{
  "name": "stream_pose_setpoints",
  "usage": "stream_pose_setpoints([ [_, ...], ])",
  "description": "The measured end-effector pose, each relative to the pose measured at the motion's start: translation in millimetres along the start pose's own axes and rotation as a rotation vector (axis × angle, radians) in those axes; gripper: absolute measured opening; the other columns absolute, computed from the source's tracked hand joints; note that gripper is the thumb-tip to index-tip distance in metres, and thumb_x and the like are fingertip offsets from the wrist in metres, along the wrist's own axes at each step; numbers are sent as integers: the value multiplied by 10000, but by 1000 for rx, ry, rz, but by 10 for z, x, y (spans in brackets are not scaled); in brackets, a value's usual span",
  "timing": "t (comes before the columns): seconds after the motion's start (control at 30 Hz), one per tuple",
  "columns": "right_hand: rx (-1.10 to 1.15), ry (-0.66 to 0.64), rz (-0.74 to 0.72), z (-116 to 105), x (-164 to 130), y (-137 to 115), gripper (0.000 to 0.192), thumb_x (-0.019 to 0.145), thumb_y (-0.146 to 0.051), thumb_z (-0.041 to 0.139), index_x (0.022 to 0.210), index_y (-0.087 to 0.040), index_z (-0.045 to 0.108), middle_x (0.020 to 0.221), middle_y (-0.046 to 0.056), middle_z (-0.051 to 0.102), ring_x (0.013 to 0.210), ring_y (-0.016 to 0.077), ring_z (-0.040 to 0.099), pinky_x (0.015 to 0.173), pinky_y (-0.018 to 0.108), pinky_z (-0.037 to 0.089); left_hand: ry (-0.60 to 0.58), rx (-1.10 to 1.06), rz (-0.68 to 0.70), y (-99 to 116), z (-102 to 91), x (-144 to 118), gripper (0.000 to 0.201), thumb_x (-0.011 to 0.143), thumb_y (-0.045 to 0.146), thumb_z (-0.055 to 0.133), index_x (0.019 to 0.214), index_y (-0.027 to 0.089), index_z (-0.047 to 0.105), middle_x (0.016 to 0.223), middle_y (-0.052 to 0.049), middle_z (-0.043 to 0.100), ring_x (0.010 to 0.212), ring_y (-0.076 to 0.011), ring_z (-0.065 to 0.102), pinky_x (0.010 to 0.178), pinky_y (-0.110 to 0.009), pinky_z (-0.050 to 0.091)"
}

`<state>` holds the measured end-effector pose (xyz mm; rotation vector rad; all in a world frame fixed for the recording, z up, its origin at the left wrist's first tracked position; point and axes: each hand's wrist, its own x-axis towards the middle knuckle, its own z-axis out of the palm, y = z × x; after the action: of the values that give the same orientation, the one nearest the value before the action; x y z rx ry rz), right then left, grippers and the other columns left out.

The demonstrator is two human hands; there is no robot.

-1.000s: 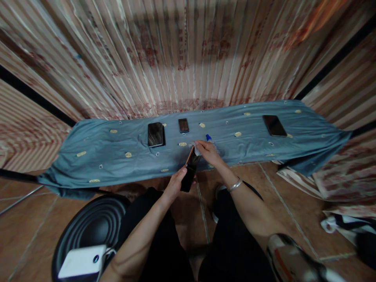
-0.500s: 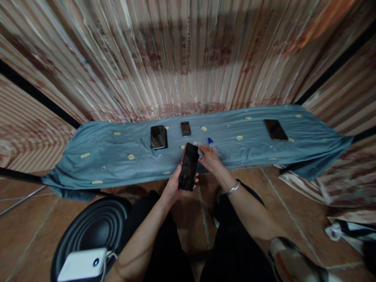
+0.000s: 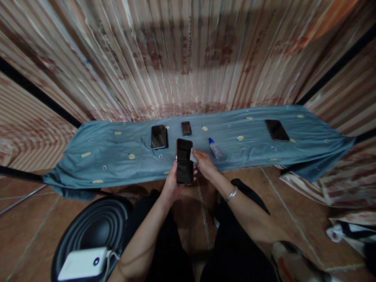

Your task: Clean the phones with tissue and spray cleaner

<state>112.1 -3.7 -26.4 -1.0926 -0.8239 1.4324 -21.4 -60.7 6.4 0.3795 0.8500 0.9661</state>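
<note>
A dark-screened smartphone (image 3: 185,162) is in my left hand (image 3: 172,181), screen up, the fingers wrapped round its lower part. At the phone's right edge, my right hand (image 3: 205,162) pinches a small pale cloth (image 3: 193,156), which meets the side of the phone. To the right of that hand a clear bottle with a blue cap (image 3: 215,149) lies on the blue patterned cloth (image 3: 252,152) over the bench. Beyond the phone sits a small dark square item (image 3: 186,128), its kind unclear.
More dark phones or similar flat devices (image 3: 159,136) lie stacked at left; another phone (image 3: 277,130) lies at right. A white power bank (image 3: 83,263) with a cable rests on a round black ribbed stool (image 3: 96,223). Black poles (image 3: 38,92) and a striped curtain (image 3: 188,58) enclose the bench.
The phone has shifted slightly left and up and stands straighter. My right hand has come a little left and lower with the cloth, uncovering more of the bottle.
</note>
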Motion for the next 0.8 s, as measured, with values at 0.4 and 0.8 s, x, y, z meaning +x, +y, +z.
stream_pose_setpoints([
  [0.4, -518, -79, -193, -1, -62, 109, 541, 781, -719, 434, 559, -226, 429, 541, -44, 379, 552, 116, 350, 530, 255, 241, 148, -85, 240, -2, -59, 106, 347, 951, 409, 524, 1017, 125, 714, 921, -67, 765, 930, -186, 711, 919, -293, 515],
  [0.8, -654, -290, -140, 38, -338, 126, 500, 829, -591, 472, 505, -223, 381, 506, -43, 369, 528, 106, 346, 523, 246, 240, 148, -40, 207, 161, -79, 50, 484, 980, 466, 418, 983, 88, 720, 862, -126, 772, 961, -248, 729, 909, -354, 547],
])
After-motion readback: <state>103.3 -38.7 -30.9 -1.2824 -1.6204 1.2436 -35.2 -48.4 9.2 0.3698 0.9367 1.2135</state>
